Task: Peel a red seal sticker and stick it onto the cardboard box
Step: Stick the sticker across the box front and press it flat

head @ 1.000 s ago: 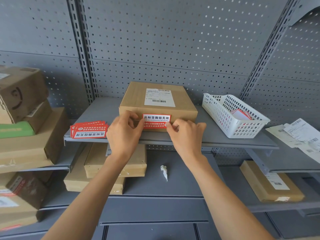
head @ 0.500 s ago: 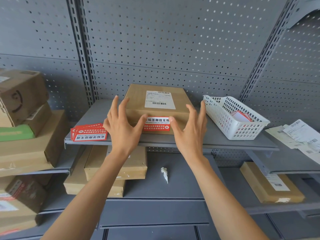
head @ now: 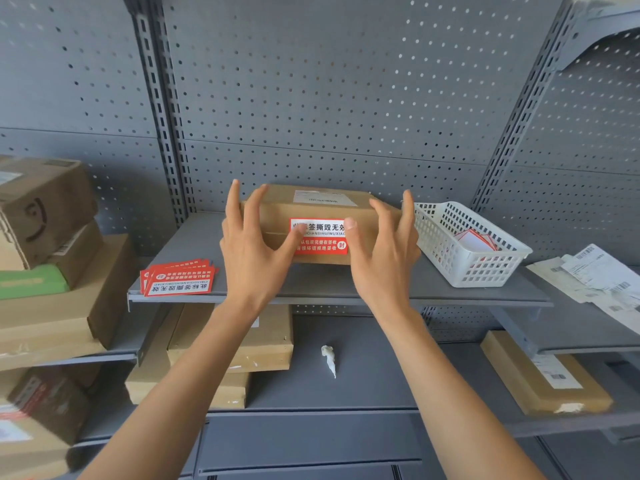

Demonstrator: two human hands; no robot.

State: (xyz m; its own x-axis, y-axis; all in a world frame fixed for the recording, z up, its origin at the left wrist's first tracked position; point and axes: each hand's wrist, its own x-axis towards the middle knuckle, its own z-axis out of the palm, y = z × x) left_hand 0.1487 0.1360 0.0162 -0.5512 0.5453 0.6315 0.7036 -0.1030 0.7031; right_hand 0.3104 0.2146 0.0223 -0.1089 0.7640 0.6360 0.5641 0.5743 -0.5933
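A flat cardboard box [head: 273, 216] with a white shipping label on top lies on the grey shelf [head: 329, 287]. A red seal sticker [head: 320, 237] is stuck across the seam on its front face. My left hand [head: 252, 251] holds the box's left end, fingers spread over the top edge and thumb on the sticker's left end. My right hand [head: 384, 258] holds the right end the same way, its thumb on the sticker's right end. The box's front face is turned toward me.
A stack of red seal stickers [head: 178, 280] lies at the shelf's front left. A white basket [head: 467, 271] stands right of the box. Loose papers [head: 595, 275] lie far right. More cardboard boxes [head: 45, 209] fill the left shelves, and a crumpled white scrap [head: 329, 360] lies below.
Both hands went from pressing the sticker with closed fingers to spreading wide and taking the box by its two ends. The box's front face now shows more than its top.
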